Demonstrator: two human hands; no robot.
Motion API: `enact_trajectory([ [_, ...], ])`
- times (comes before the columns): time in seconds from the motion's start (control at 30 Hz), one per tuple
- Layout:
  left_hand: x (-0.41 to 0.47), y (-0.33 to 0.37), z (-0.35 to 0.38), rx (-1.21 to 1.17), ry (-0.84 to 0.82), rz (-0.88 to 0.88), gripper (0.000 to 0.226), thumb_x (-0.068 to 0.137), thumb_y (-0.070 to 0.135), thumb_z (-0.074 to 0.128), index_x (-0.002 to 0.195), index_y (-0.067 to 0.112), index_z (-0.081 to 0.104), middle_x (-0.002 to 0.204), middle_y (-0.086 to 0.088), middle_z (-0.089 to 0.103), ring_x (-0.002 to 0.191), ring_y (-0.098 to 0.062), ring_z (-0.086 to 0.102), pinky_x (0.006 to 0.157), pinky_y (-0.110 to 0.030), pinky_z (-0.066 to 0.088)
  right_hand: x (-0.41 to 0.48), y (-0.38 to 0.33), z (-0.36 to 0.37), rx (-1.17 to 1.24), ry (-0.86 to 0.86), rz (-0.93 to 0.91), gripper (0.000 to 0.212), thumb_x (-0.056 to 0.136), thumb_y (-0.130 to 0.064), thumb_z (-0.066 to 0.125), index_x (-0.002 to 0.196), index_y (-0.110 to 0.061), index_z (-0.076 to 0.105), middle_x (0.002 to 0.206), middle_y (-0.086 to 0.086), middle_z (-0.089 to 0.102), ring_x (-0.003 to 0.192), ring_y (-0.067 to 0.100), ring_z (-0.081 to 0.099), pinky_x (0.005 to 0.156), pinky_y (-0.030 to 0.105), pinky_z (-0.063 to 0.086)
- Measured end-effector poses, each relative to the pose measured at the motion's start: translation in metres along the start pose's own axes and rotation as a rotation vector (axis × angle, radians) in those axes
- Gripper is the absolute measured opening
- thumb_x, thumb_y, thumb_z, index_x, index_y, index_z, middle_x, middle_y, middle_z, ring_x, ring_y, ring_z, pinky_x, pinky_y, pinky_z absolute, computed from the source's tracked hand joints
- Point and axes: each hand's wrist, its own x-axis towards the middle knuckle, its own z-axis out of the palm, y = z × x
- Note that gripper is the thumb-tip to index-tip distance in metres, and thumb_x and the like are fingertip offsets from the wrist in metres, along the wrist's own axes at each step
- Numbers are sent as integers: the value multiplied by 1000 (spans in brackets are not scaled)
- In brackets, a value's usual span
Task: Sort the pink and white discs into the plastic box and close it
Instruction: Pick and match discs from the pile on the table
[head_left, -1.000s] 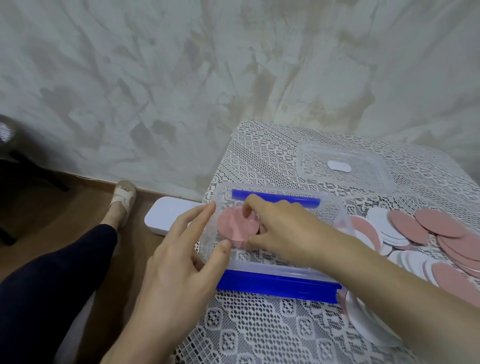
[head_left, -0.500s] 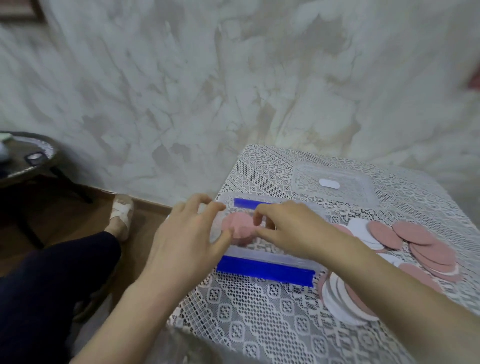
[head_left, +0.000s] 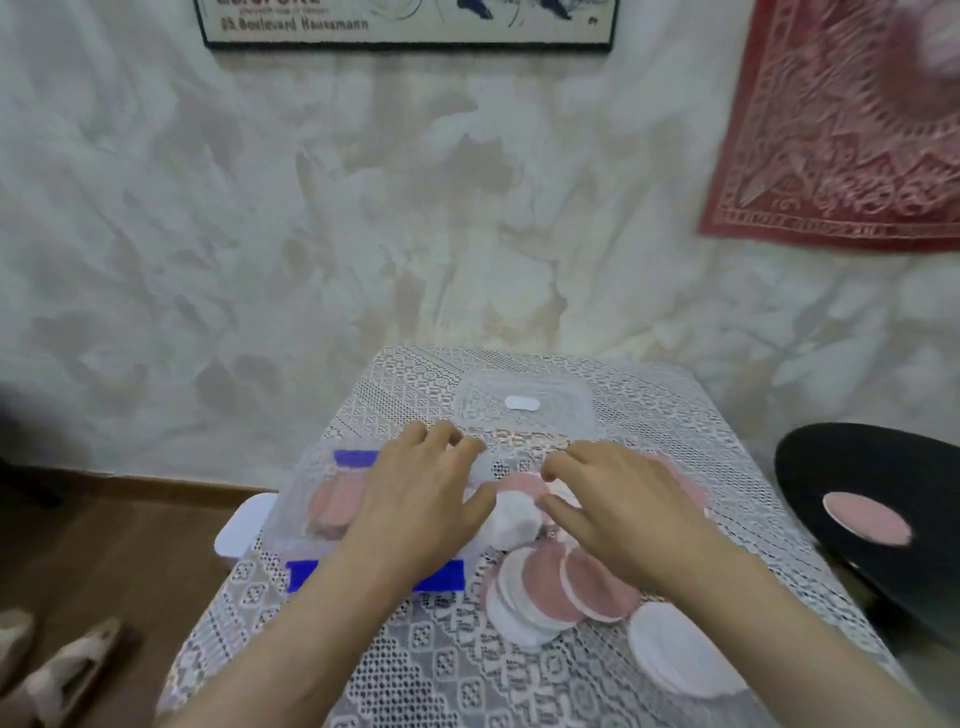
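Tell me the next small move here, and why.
Probably lift the white disc lying between the left hand and right hand into the box. Pink discs are already stacked there, loose discs lie on the table, and the lid is off, so sorting isn't finished.

Lace tablecloth (head_left: 519, 675) covers the table. Black vinyl record (head_left: 883, 467) with a pink label sits just off the table's right edge. White plastic item (head_left: 241, 525) by the left edge. Sandals (head_left: 67, 675) on wood floor (head_left: 130, 545). Framed poster (head_left: 405, 26) and red wall hanging (head_left: 841, 130) on the marbled wall (head_left: 260, 208).
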Motion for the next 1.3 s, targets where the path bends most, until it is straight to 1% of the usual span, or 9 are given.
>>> enact_trajectory([
  [0.27, 23, 89, 38, -23, -45, 154, 50, 82, 52, 44, 108, 20, 72, 100, -3, 70, 86, -28, 60, 70, -39, 53, -51, 67, 30, 53, -35, 169, 34, 102, -50, 41, 131, -34, 47, 128, -8, 51, 118, 20, 51, 82, 36, 47],
  [0.47, 4, 108, 66, -44, -112, 158, 37, 88, 43, 43, 99, 21, 70, 94, -1, 68, 83, -27, 58, 70, -42, 52, -70, 80, 57, 213, -80, 207, 25, 101, -52, 44, 120, -38, 51, 109, -17, 47, 93, 10, 52, 74, 31, 44],
  [0.53, -2, 109, 73, -63, -141, 134, 40, 94, 44, 36, 110, 23, 66, 103, 0, 66, 88, -28, 56, 74, -45, 50, -71, 83, 61, 290, -88, 229, 23, 99, -53, 48, 116, -38, 53, 107, -17, 46, 90, 9, 54, 74, 31, 45],
  [0.6, -5, 108, 77, -91, -152, 107, 41, 98, 46, 33, 121, 25, 61, 112, 0, 64, 92, -29, 55, 78, -46, 49, -68, 88, 61, 363, -108, 259, 27, 95, -56, 54, 115, -37, 55, 108, -17, 52, 95, 9, 58, 82, 35, 48],
  [0.7, -10, 109, 74, -103, -117, 101, 37, 98, 45, 40, 120, 25, 63, 114, 3, 65, 92, -27, 56, 77, -44, 50, -63, 96, 58, 457, -150, 320, 35, 90, -60, 61, 115, -37, 55, 109, -17, 57, 100, 7, 58, 82, 32, 45],
  [0.97, -23, 103, 78, -185, -86, 90, 36, 98, 45, 46, 127, 29, 59, 123, 8, 61, 100, -20, 56, 81, -40, 48, -49, 101, 58, 550, -265, 389, 60, 78, -61, 75, 128, -35, 55, 118, -12, 54, 106, 10, 57, 92, 36, 49],
  [1.03, -24, 102, 79, -203, -86, 79, 37, 98, 46, 45, 128, 30, 58, 124, 9, 60, 102, -18, 55, 81, -38, 47, -47, 100, 58, 595, -256, 428, 56, 75, -56, 81, 121, -36, 55, 117, -13, 55, 104, 9, 58, 91, 37, 50],
  [1.2, -22, 99, 73, -250, -107, 81, 41, 98, 49, 38, 128, 30, 59, 127, 9, 59, 106, -17, 53, 84, -36, 45, -37, 99, 58, 714, -200, 485, 34, 79, -35, 85, 94, -27, 55, 91, -1, 69, 83, 20, 66, 76, 37, 52],
  [1.3, -25, 96, 73, -297, -108, 65, 41, 98, 48, 38, 129, 30, 59, 128, 9, 60, 107, -18, 54, 85, -37, 45, -28, 101, 58, 720, -176, 490, 30, 81, -31, 84, 86, -22, 56, 84, 2, 67, 73, 18, 59, 69, 36, 45],
])
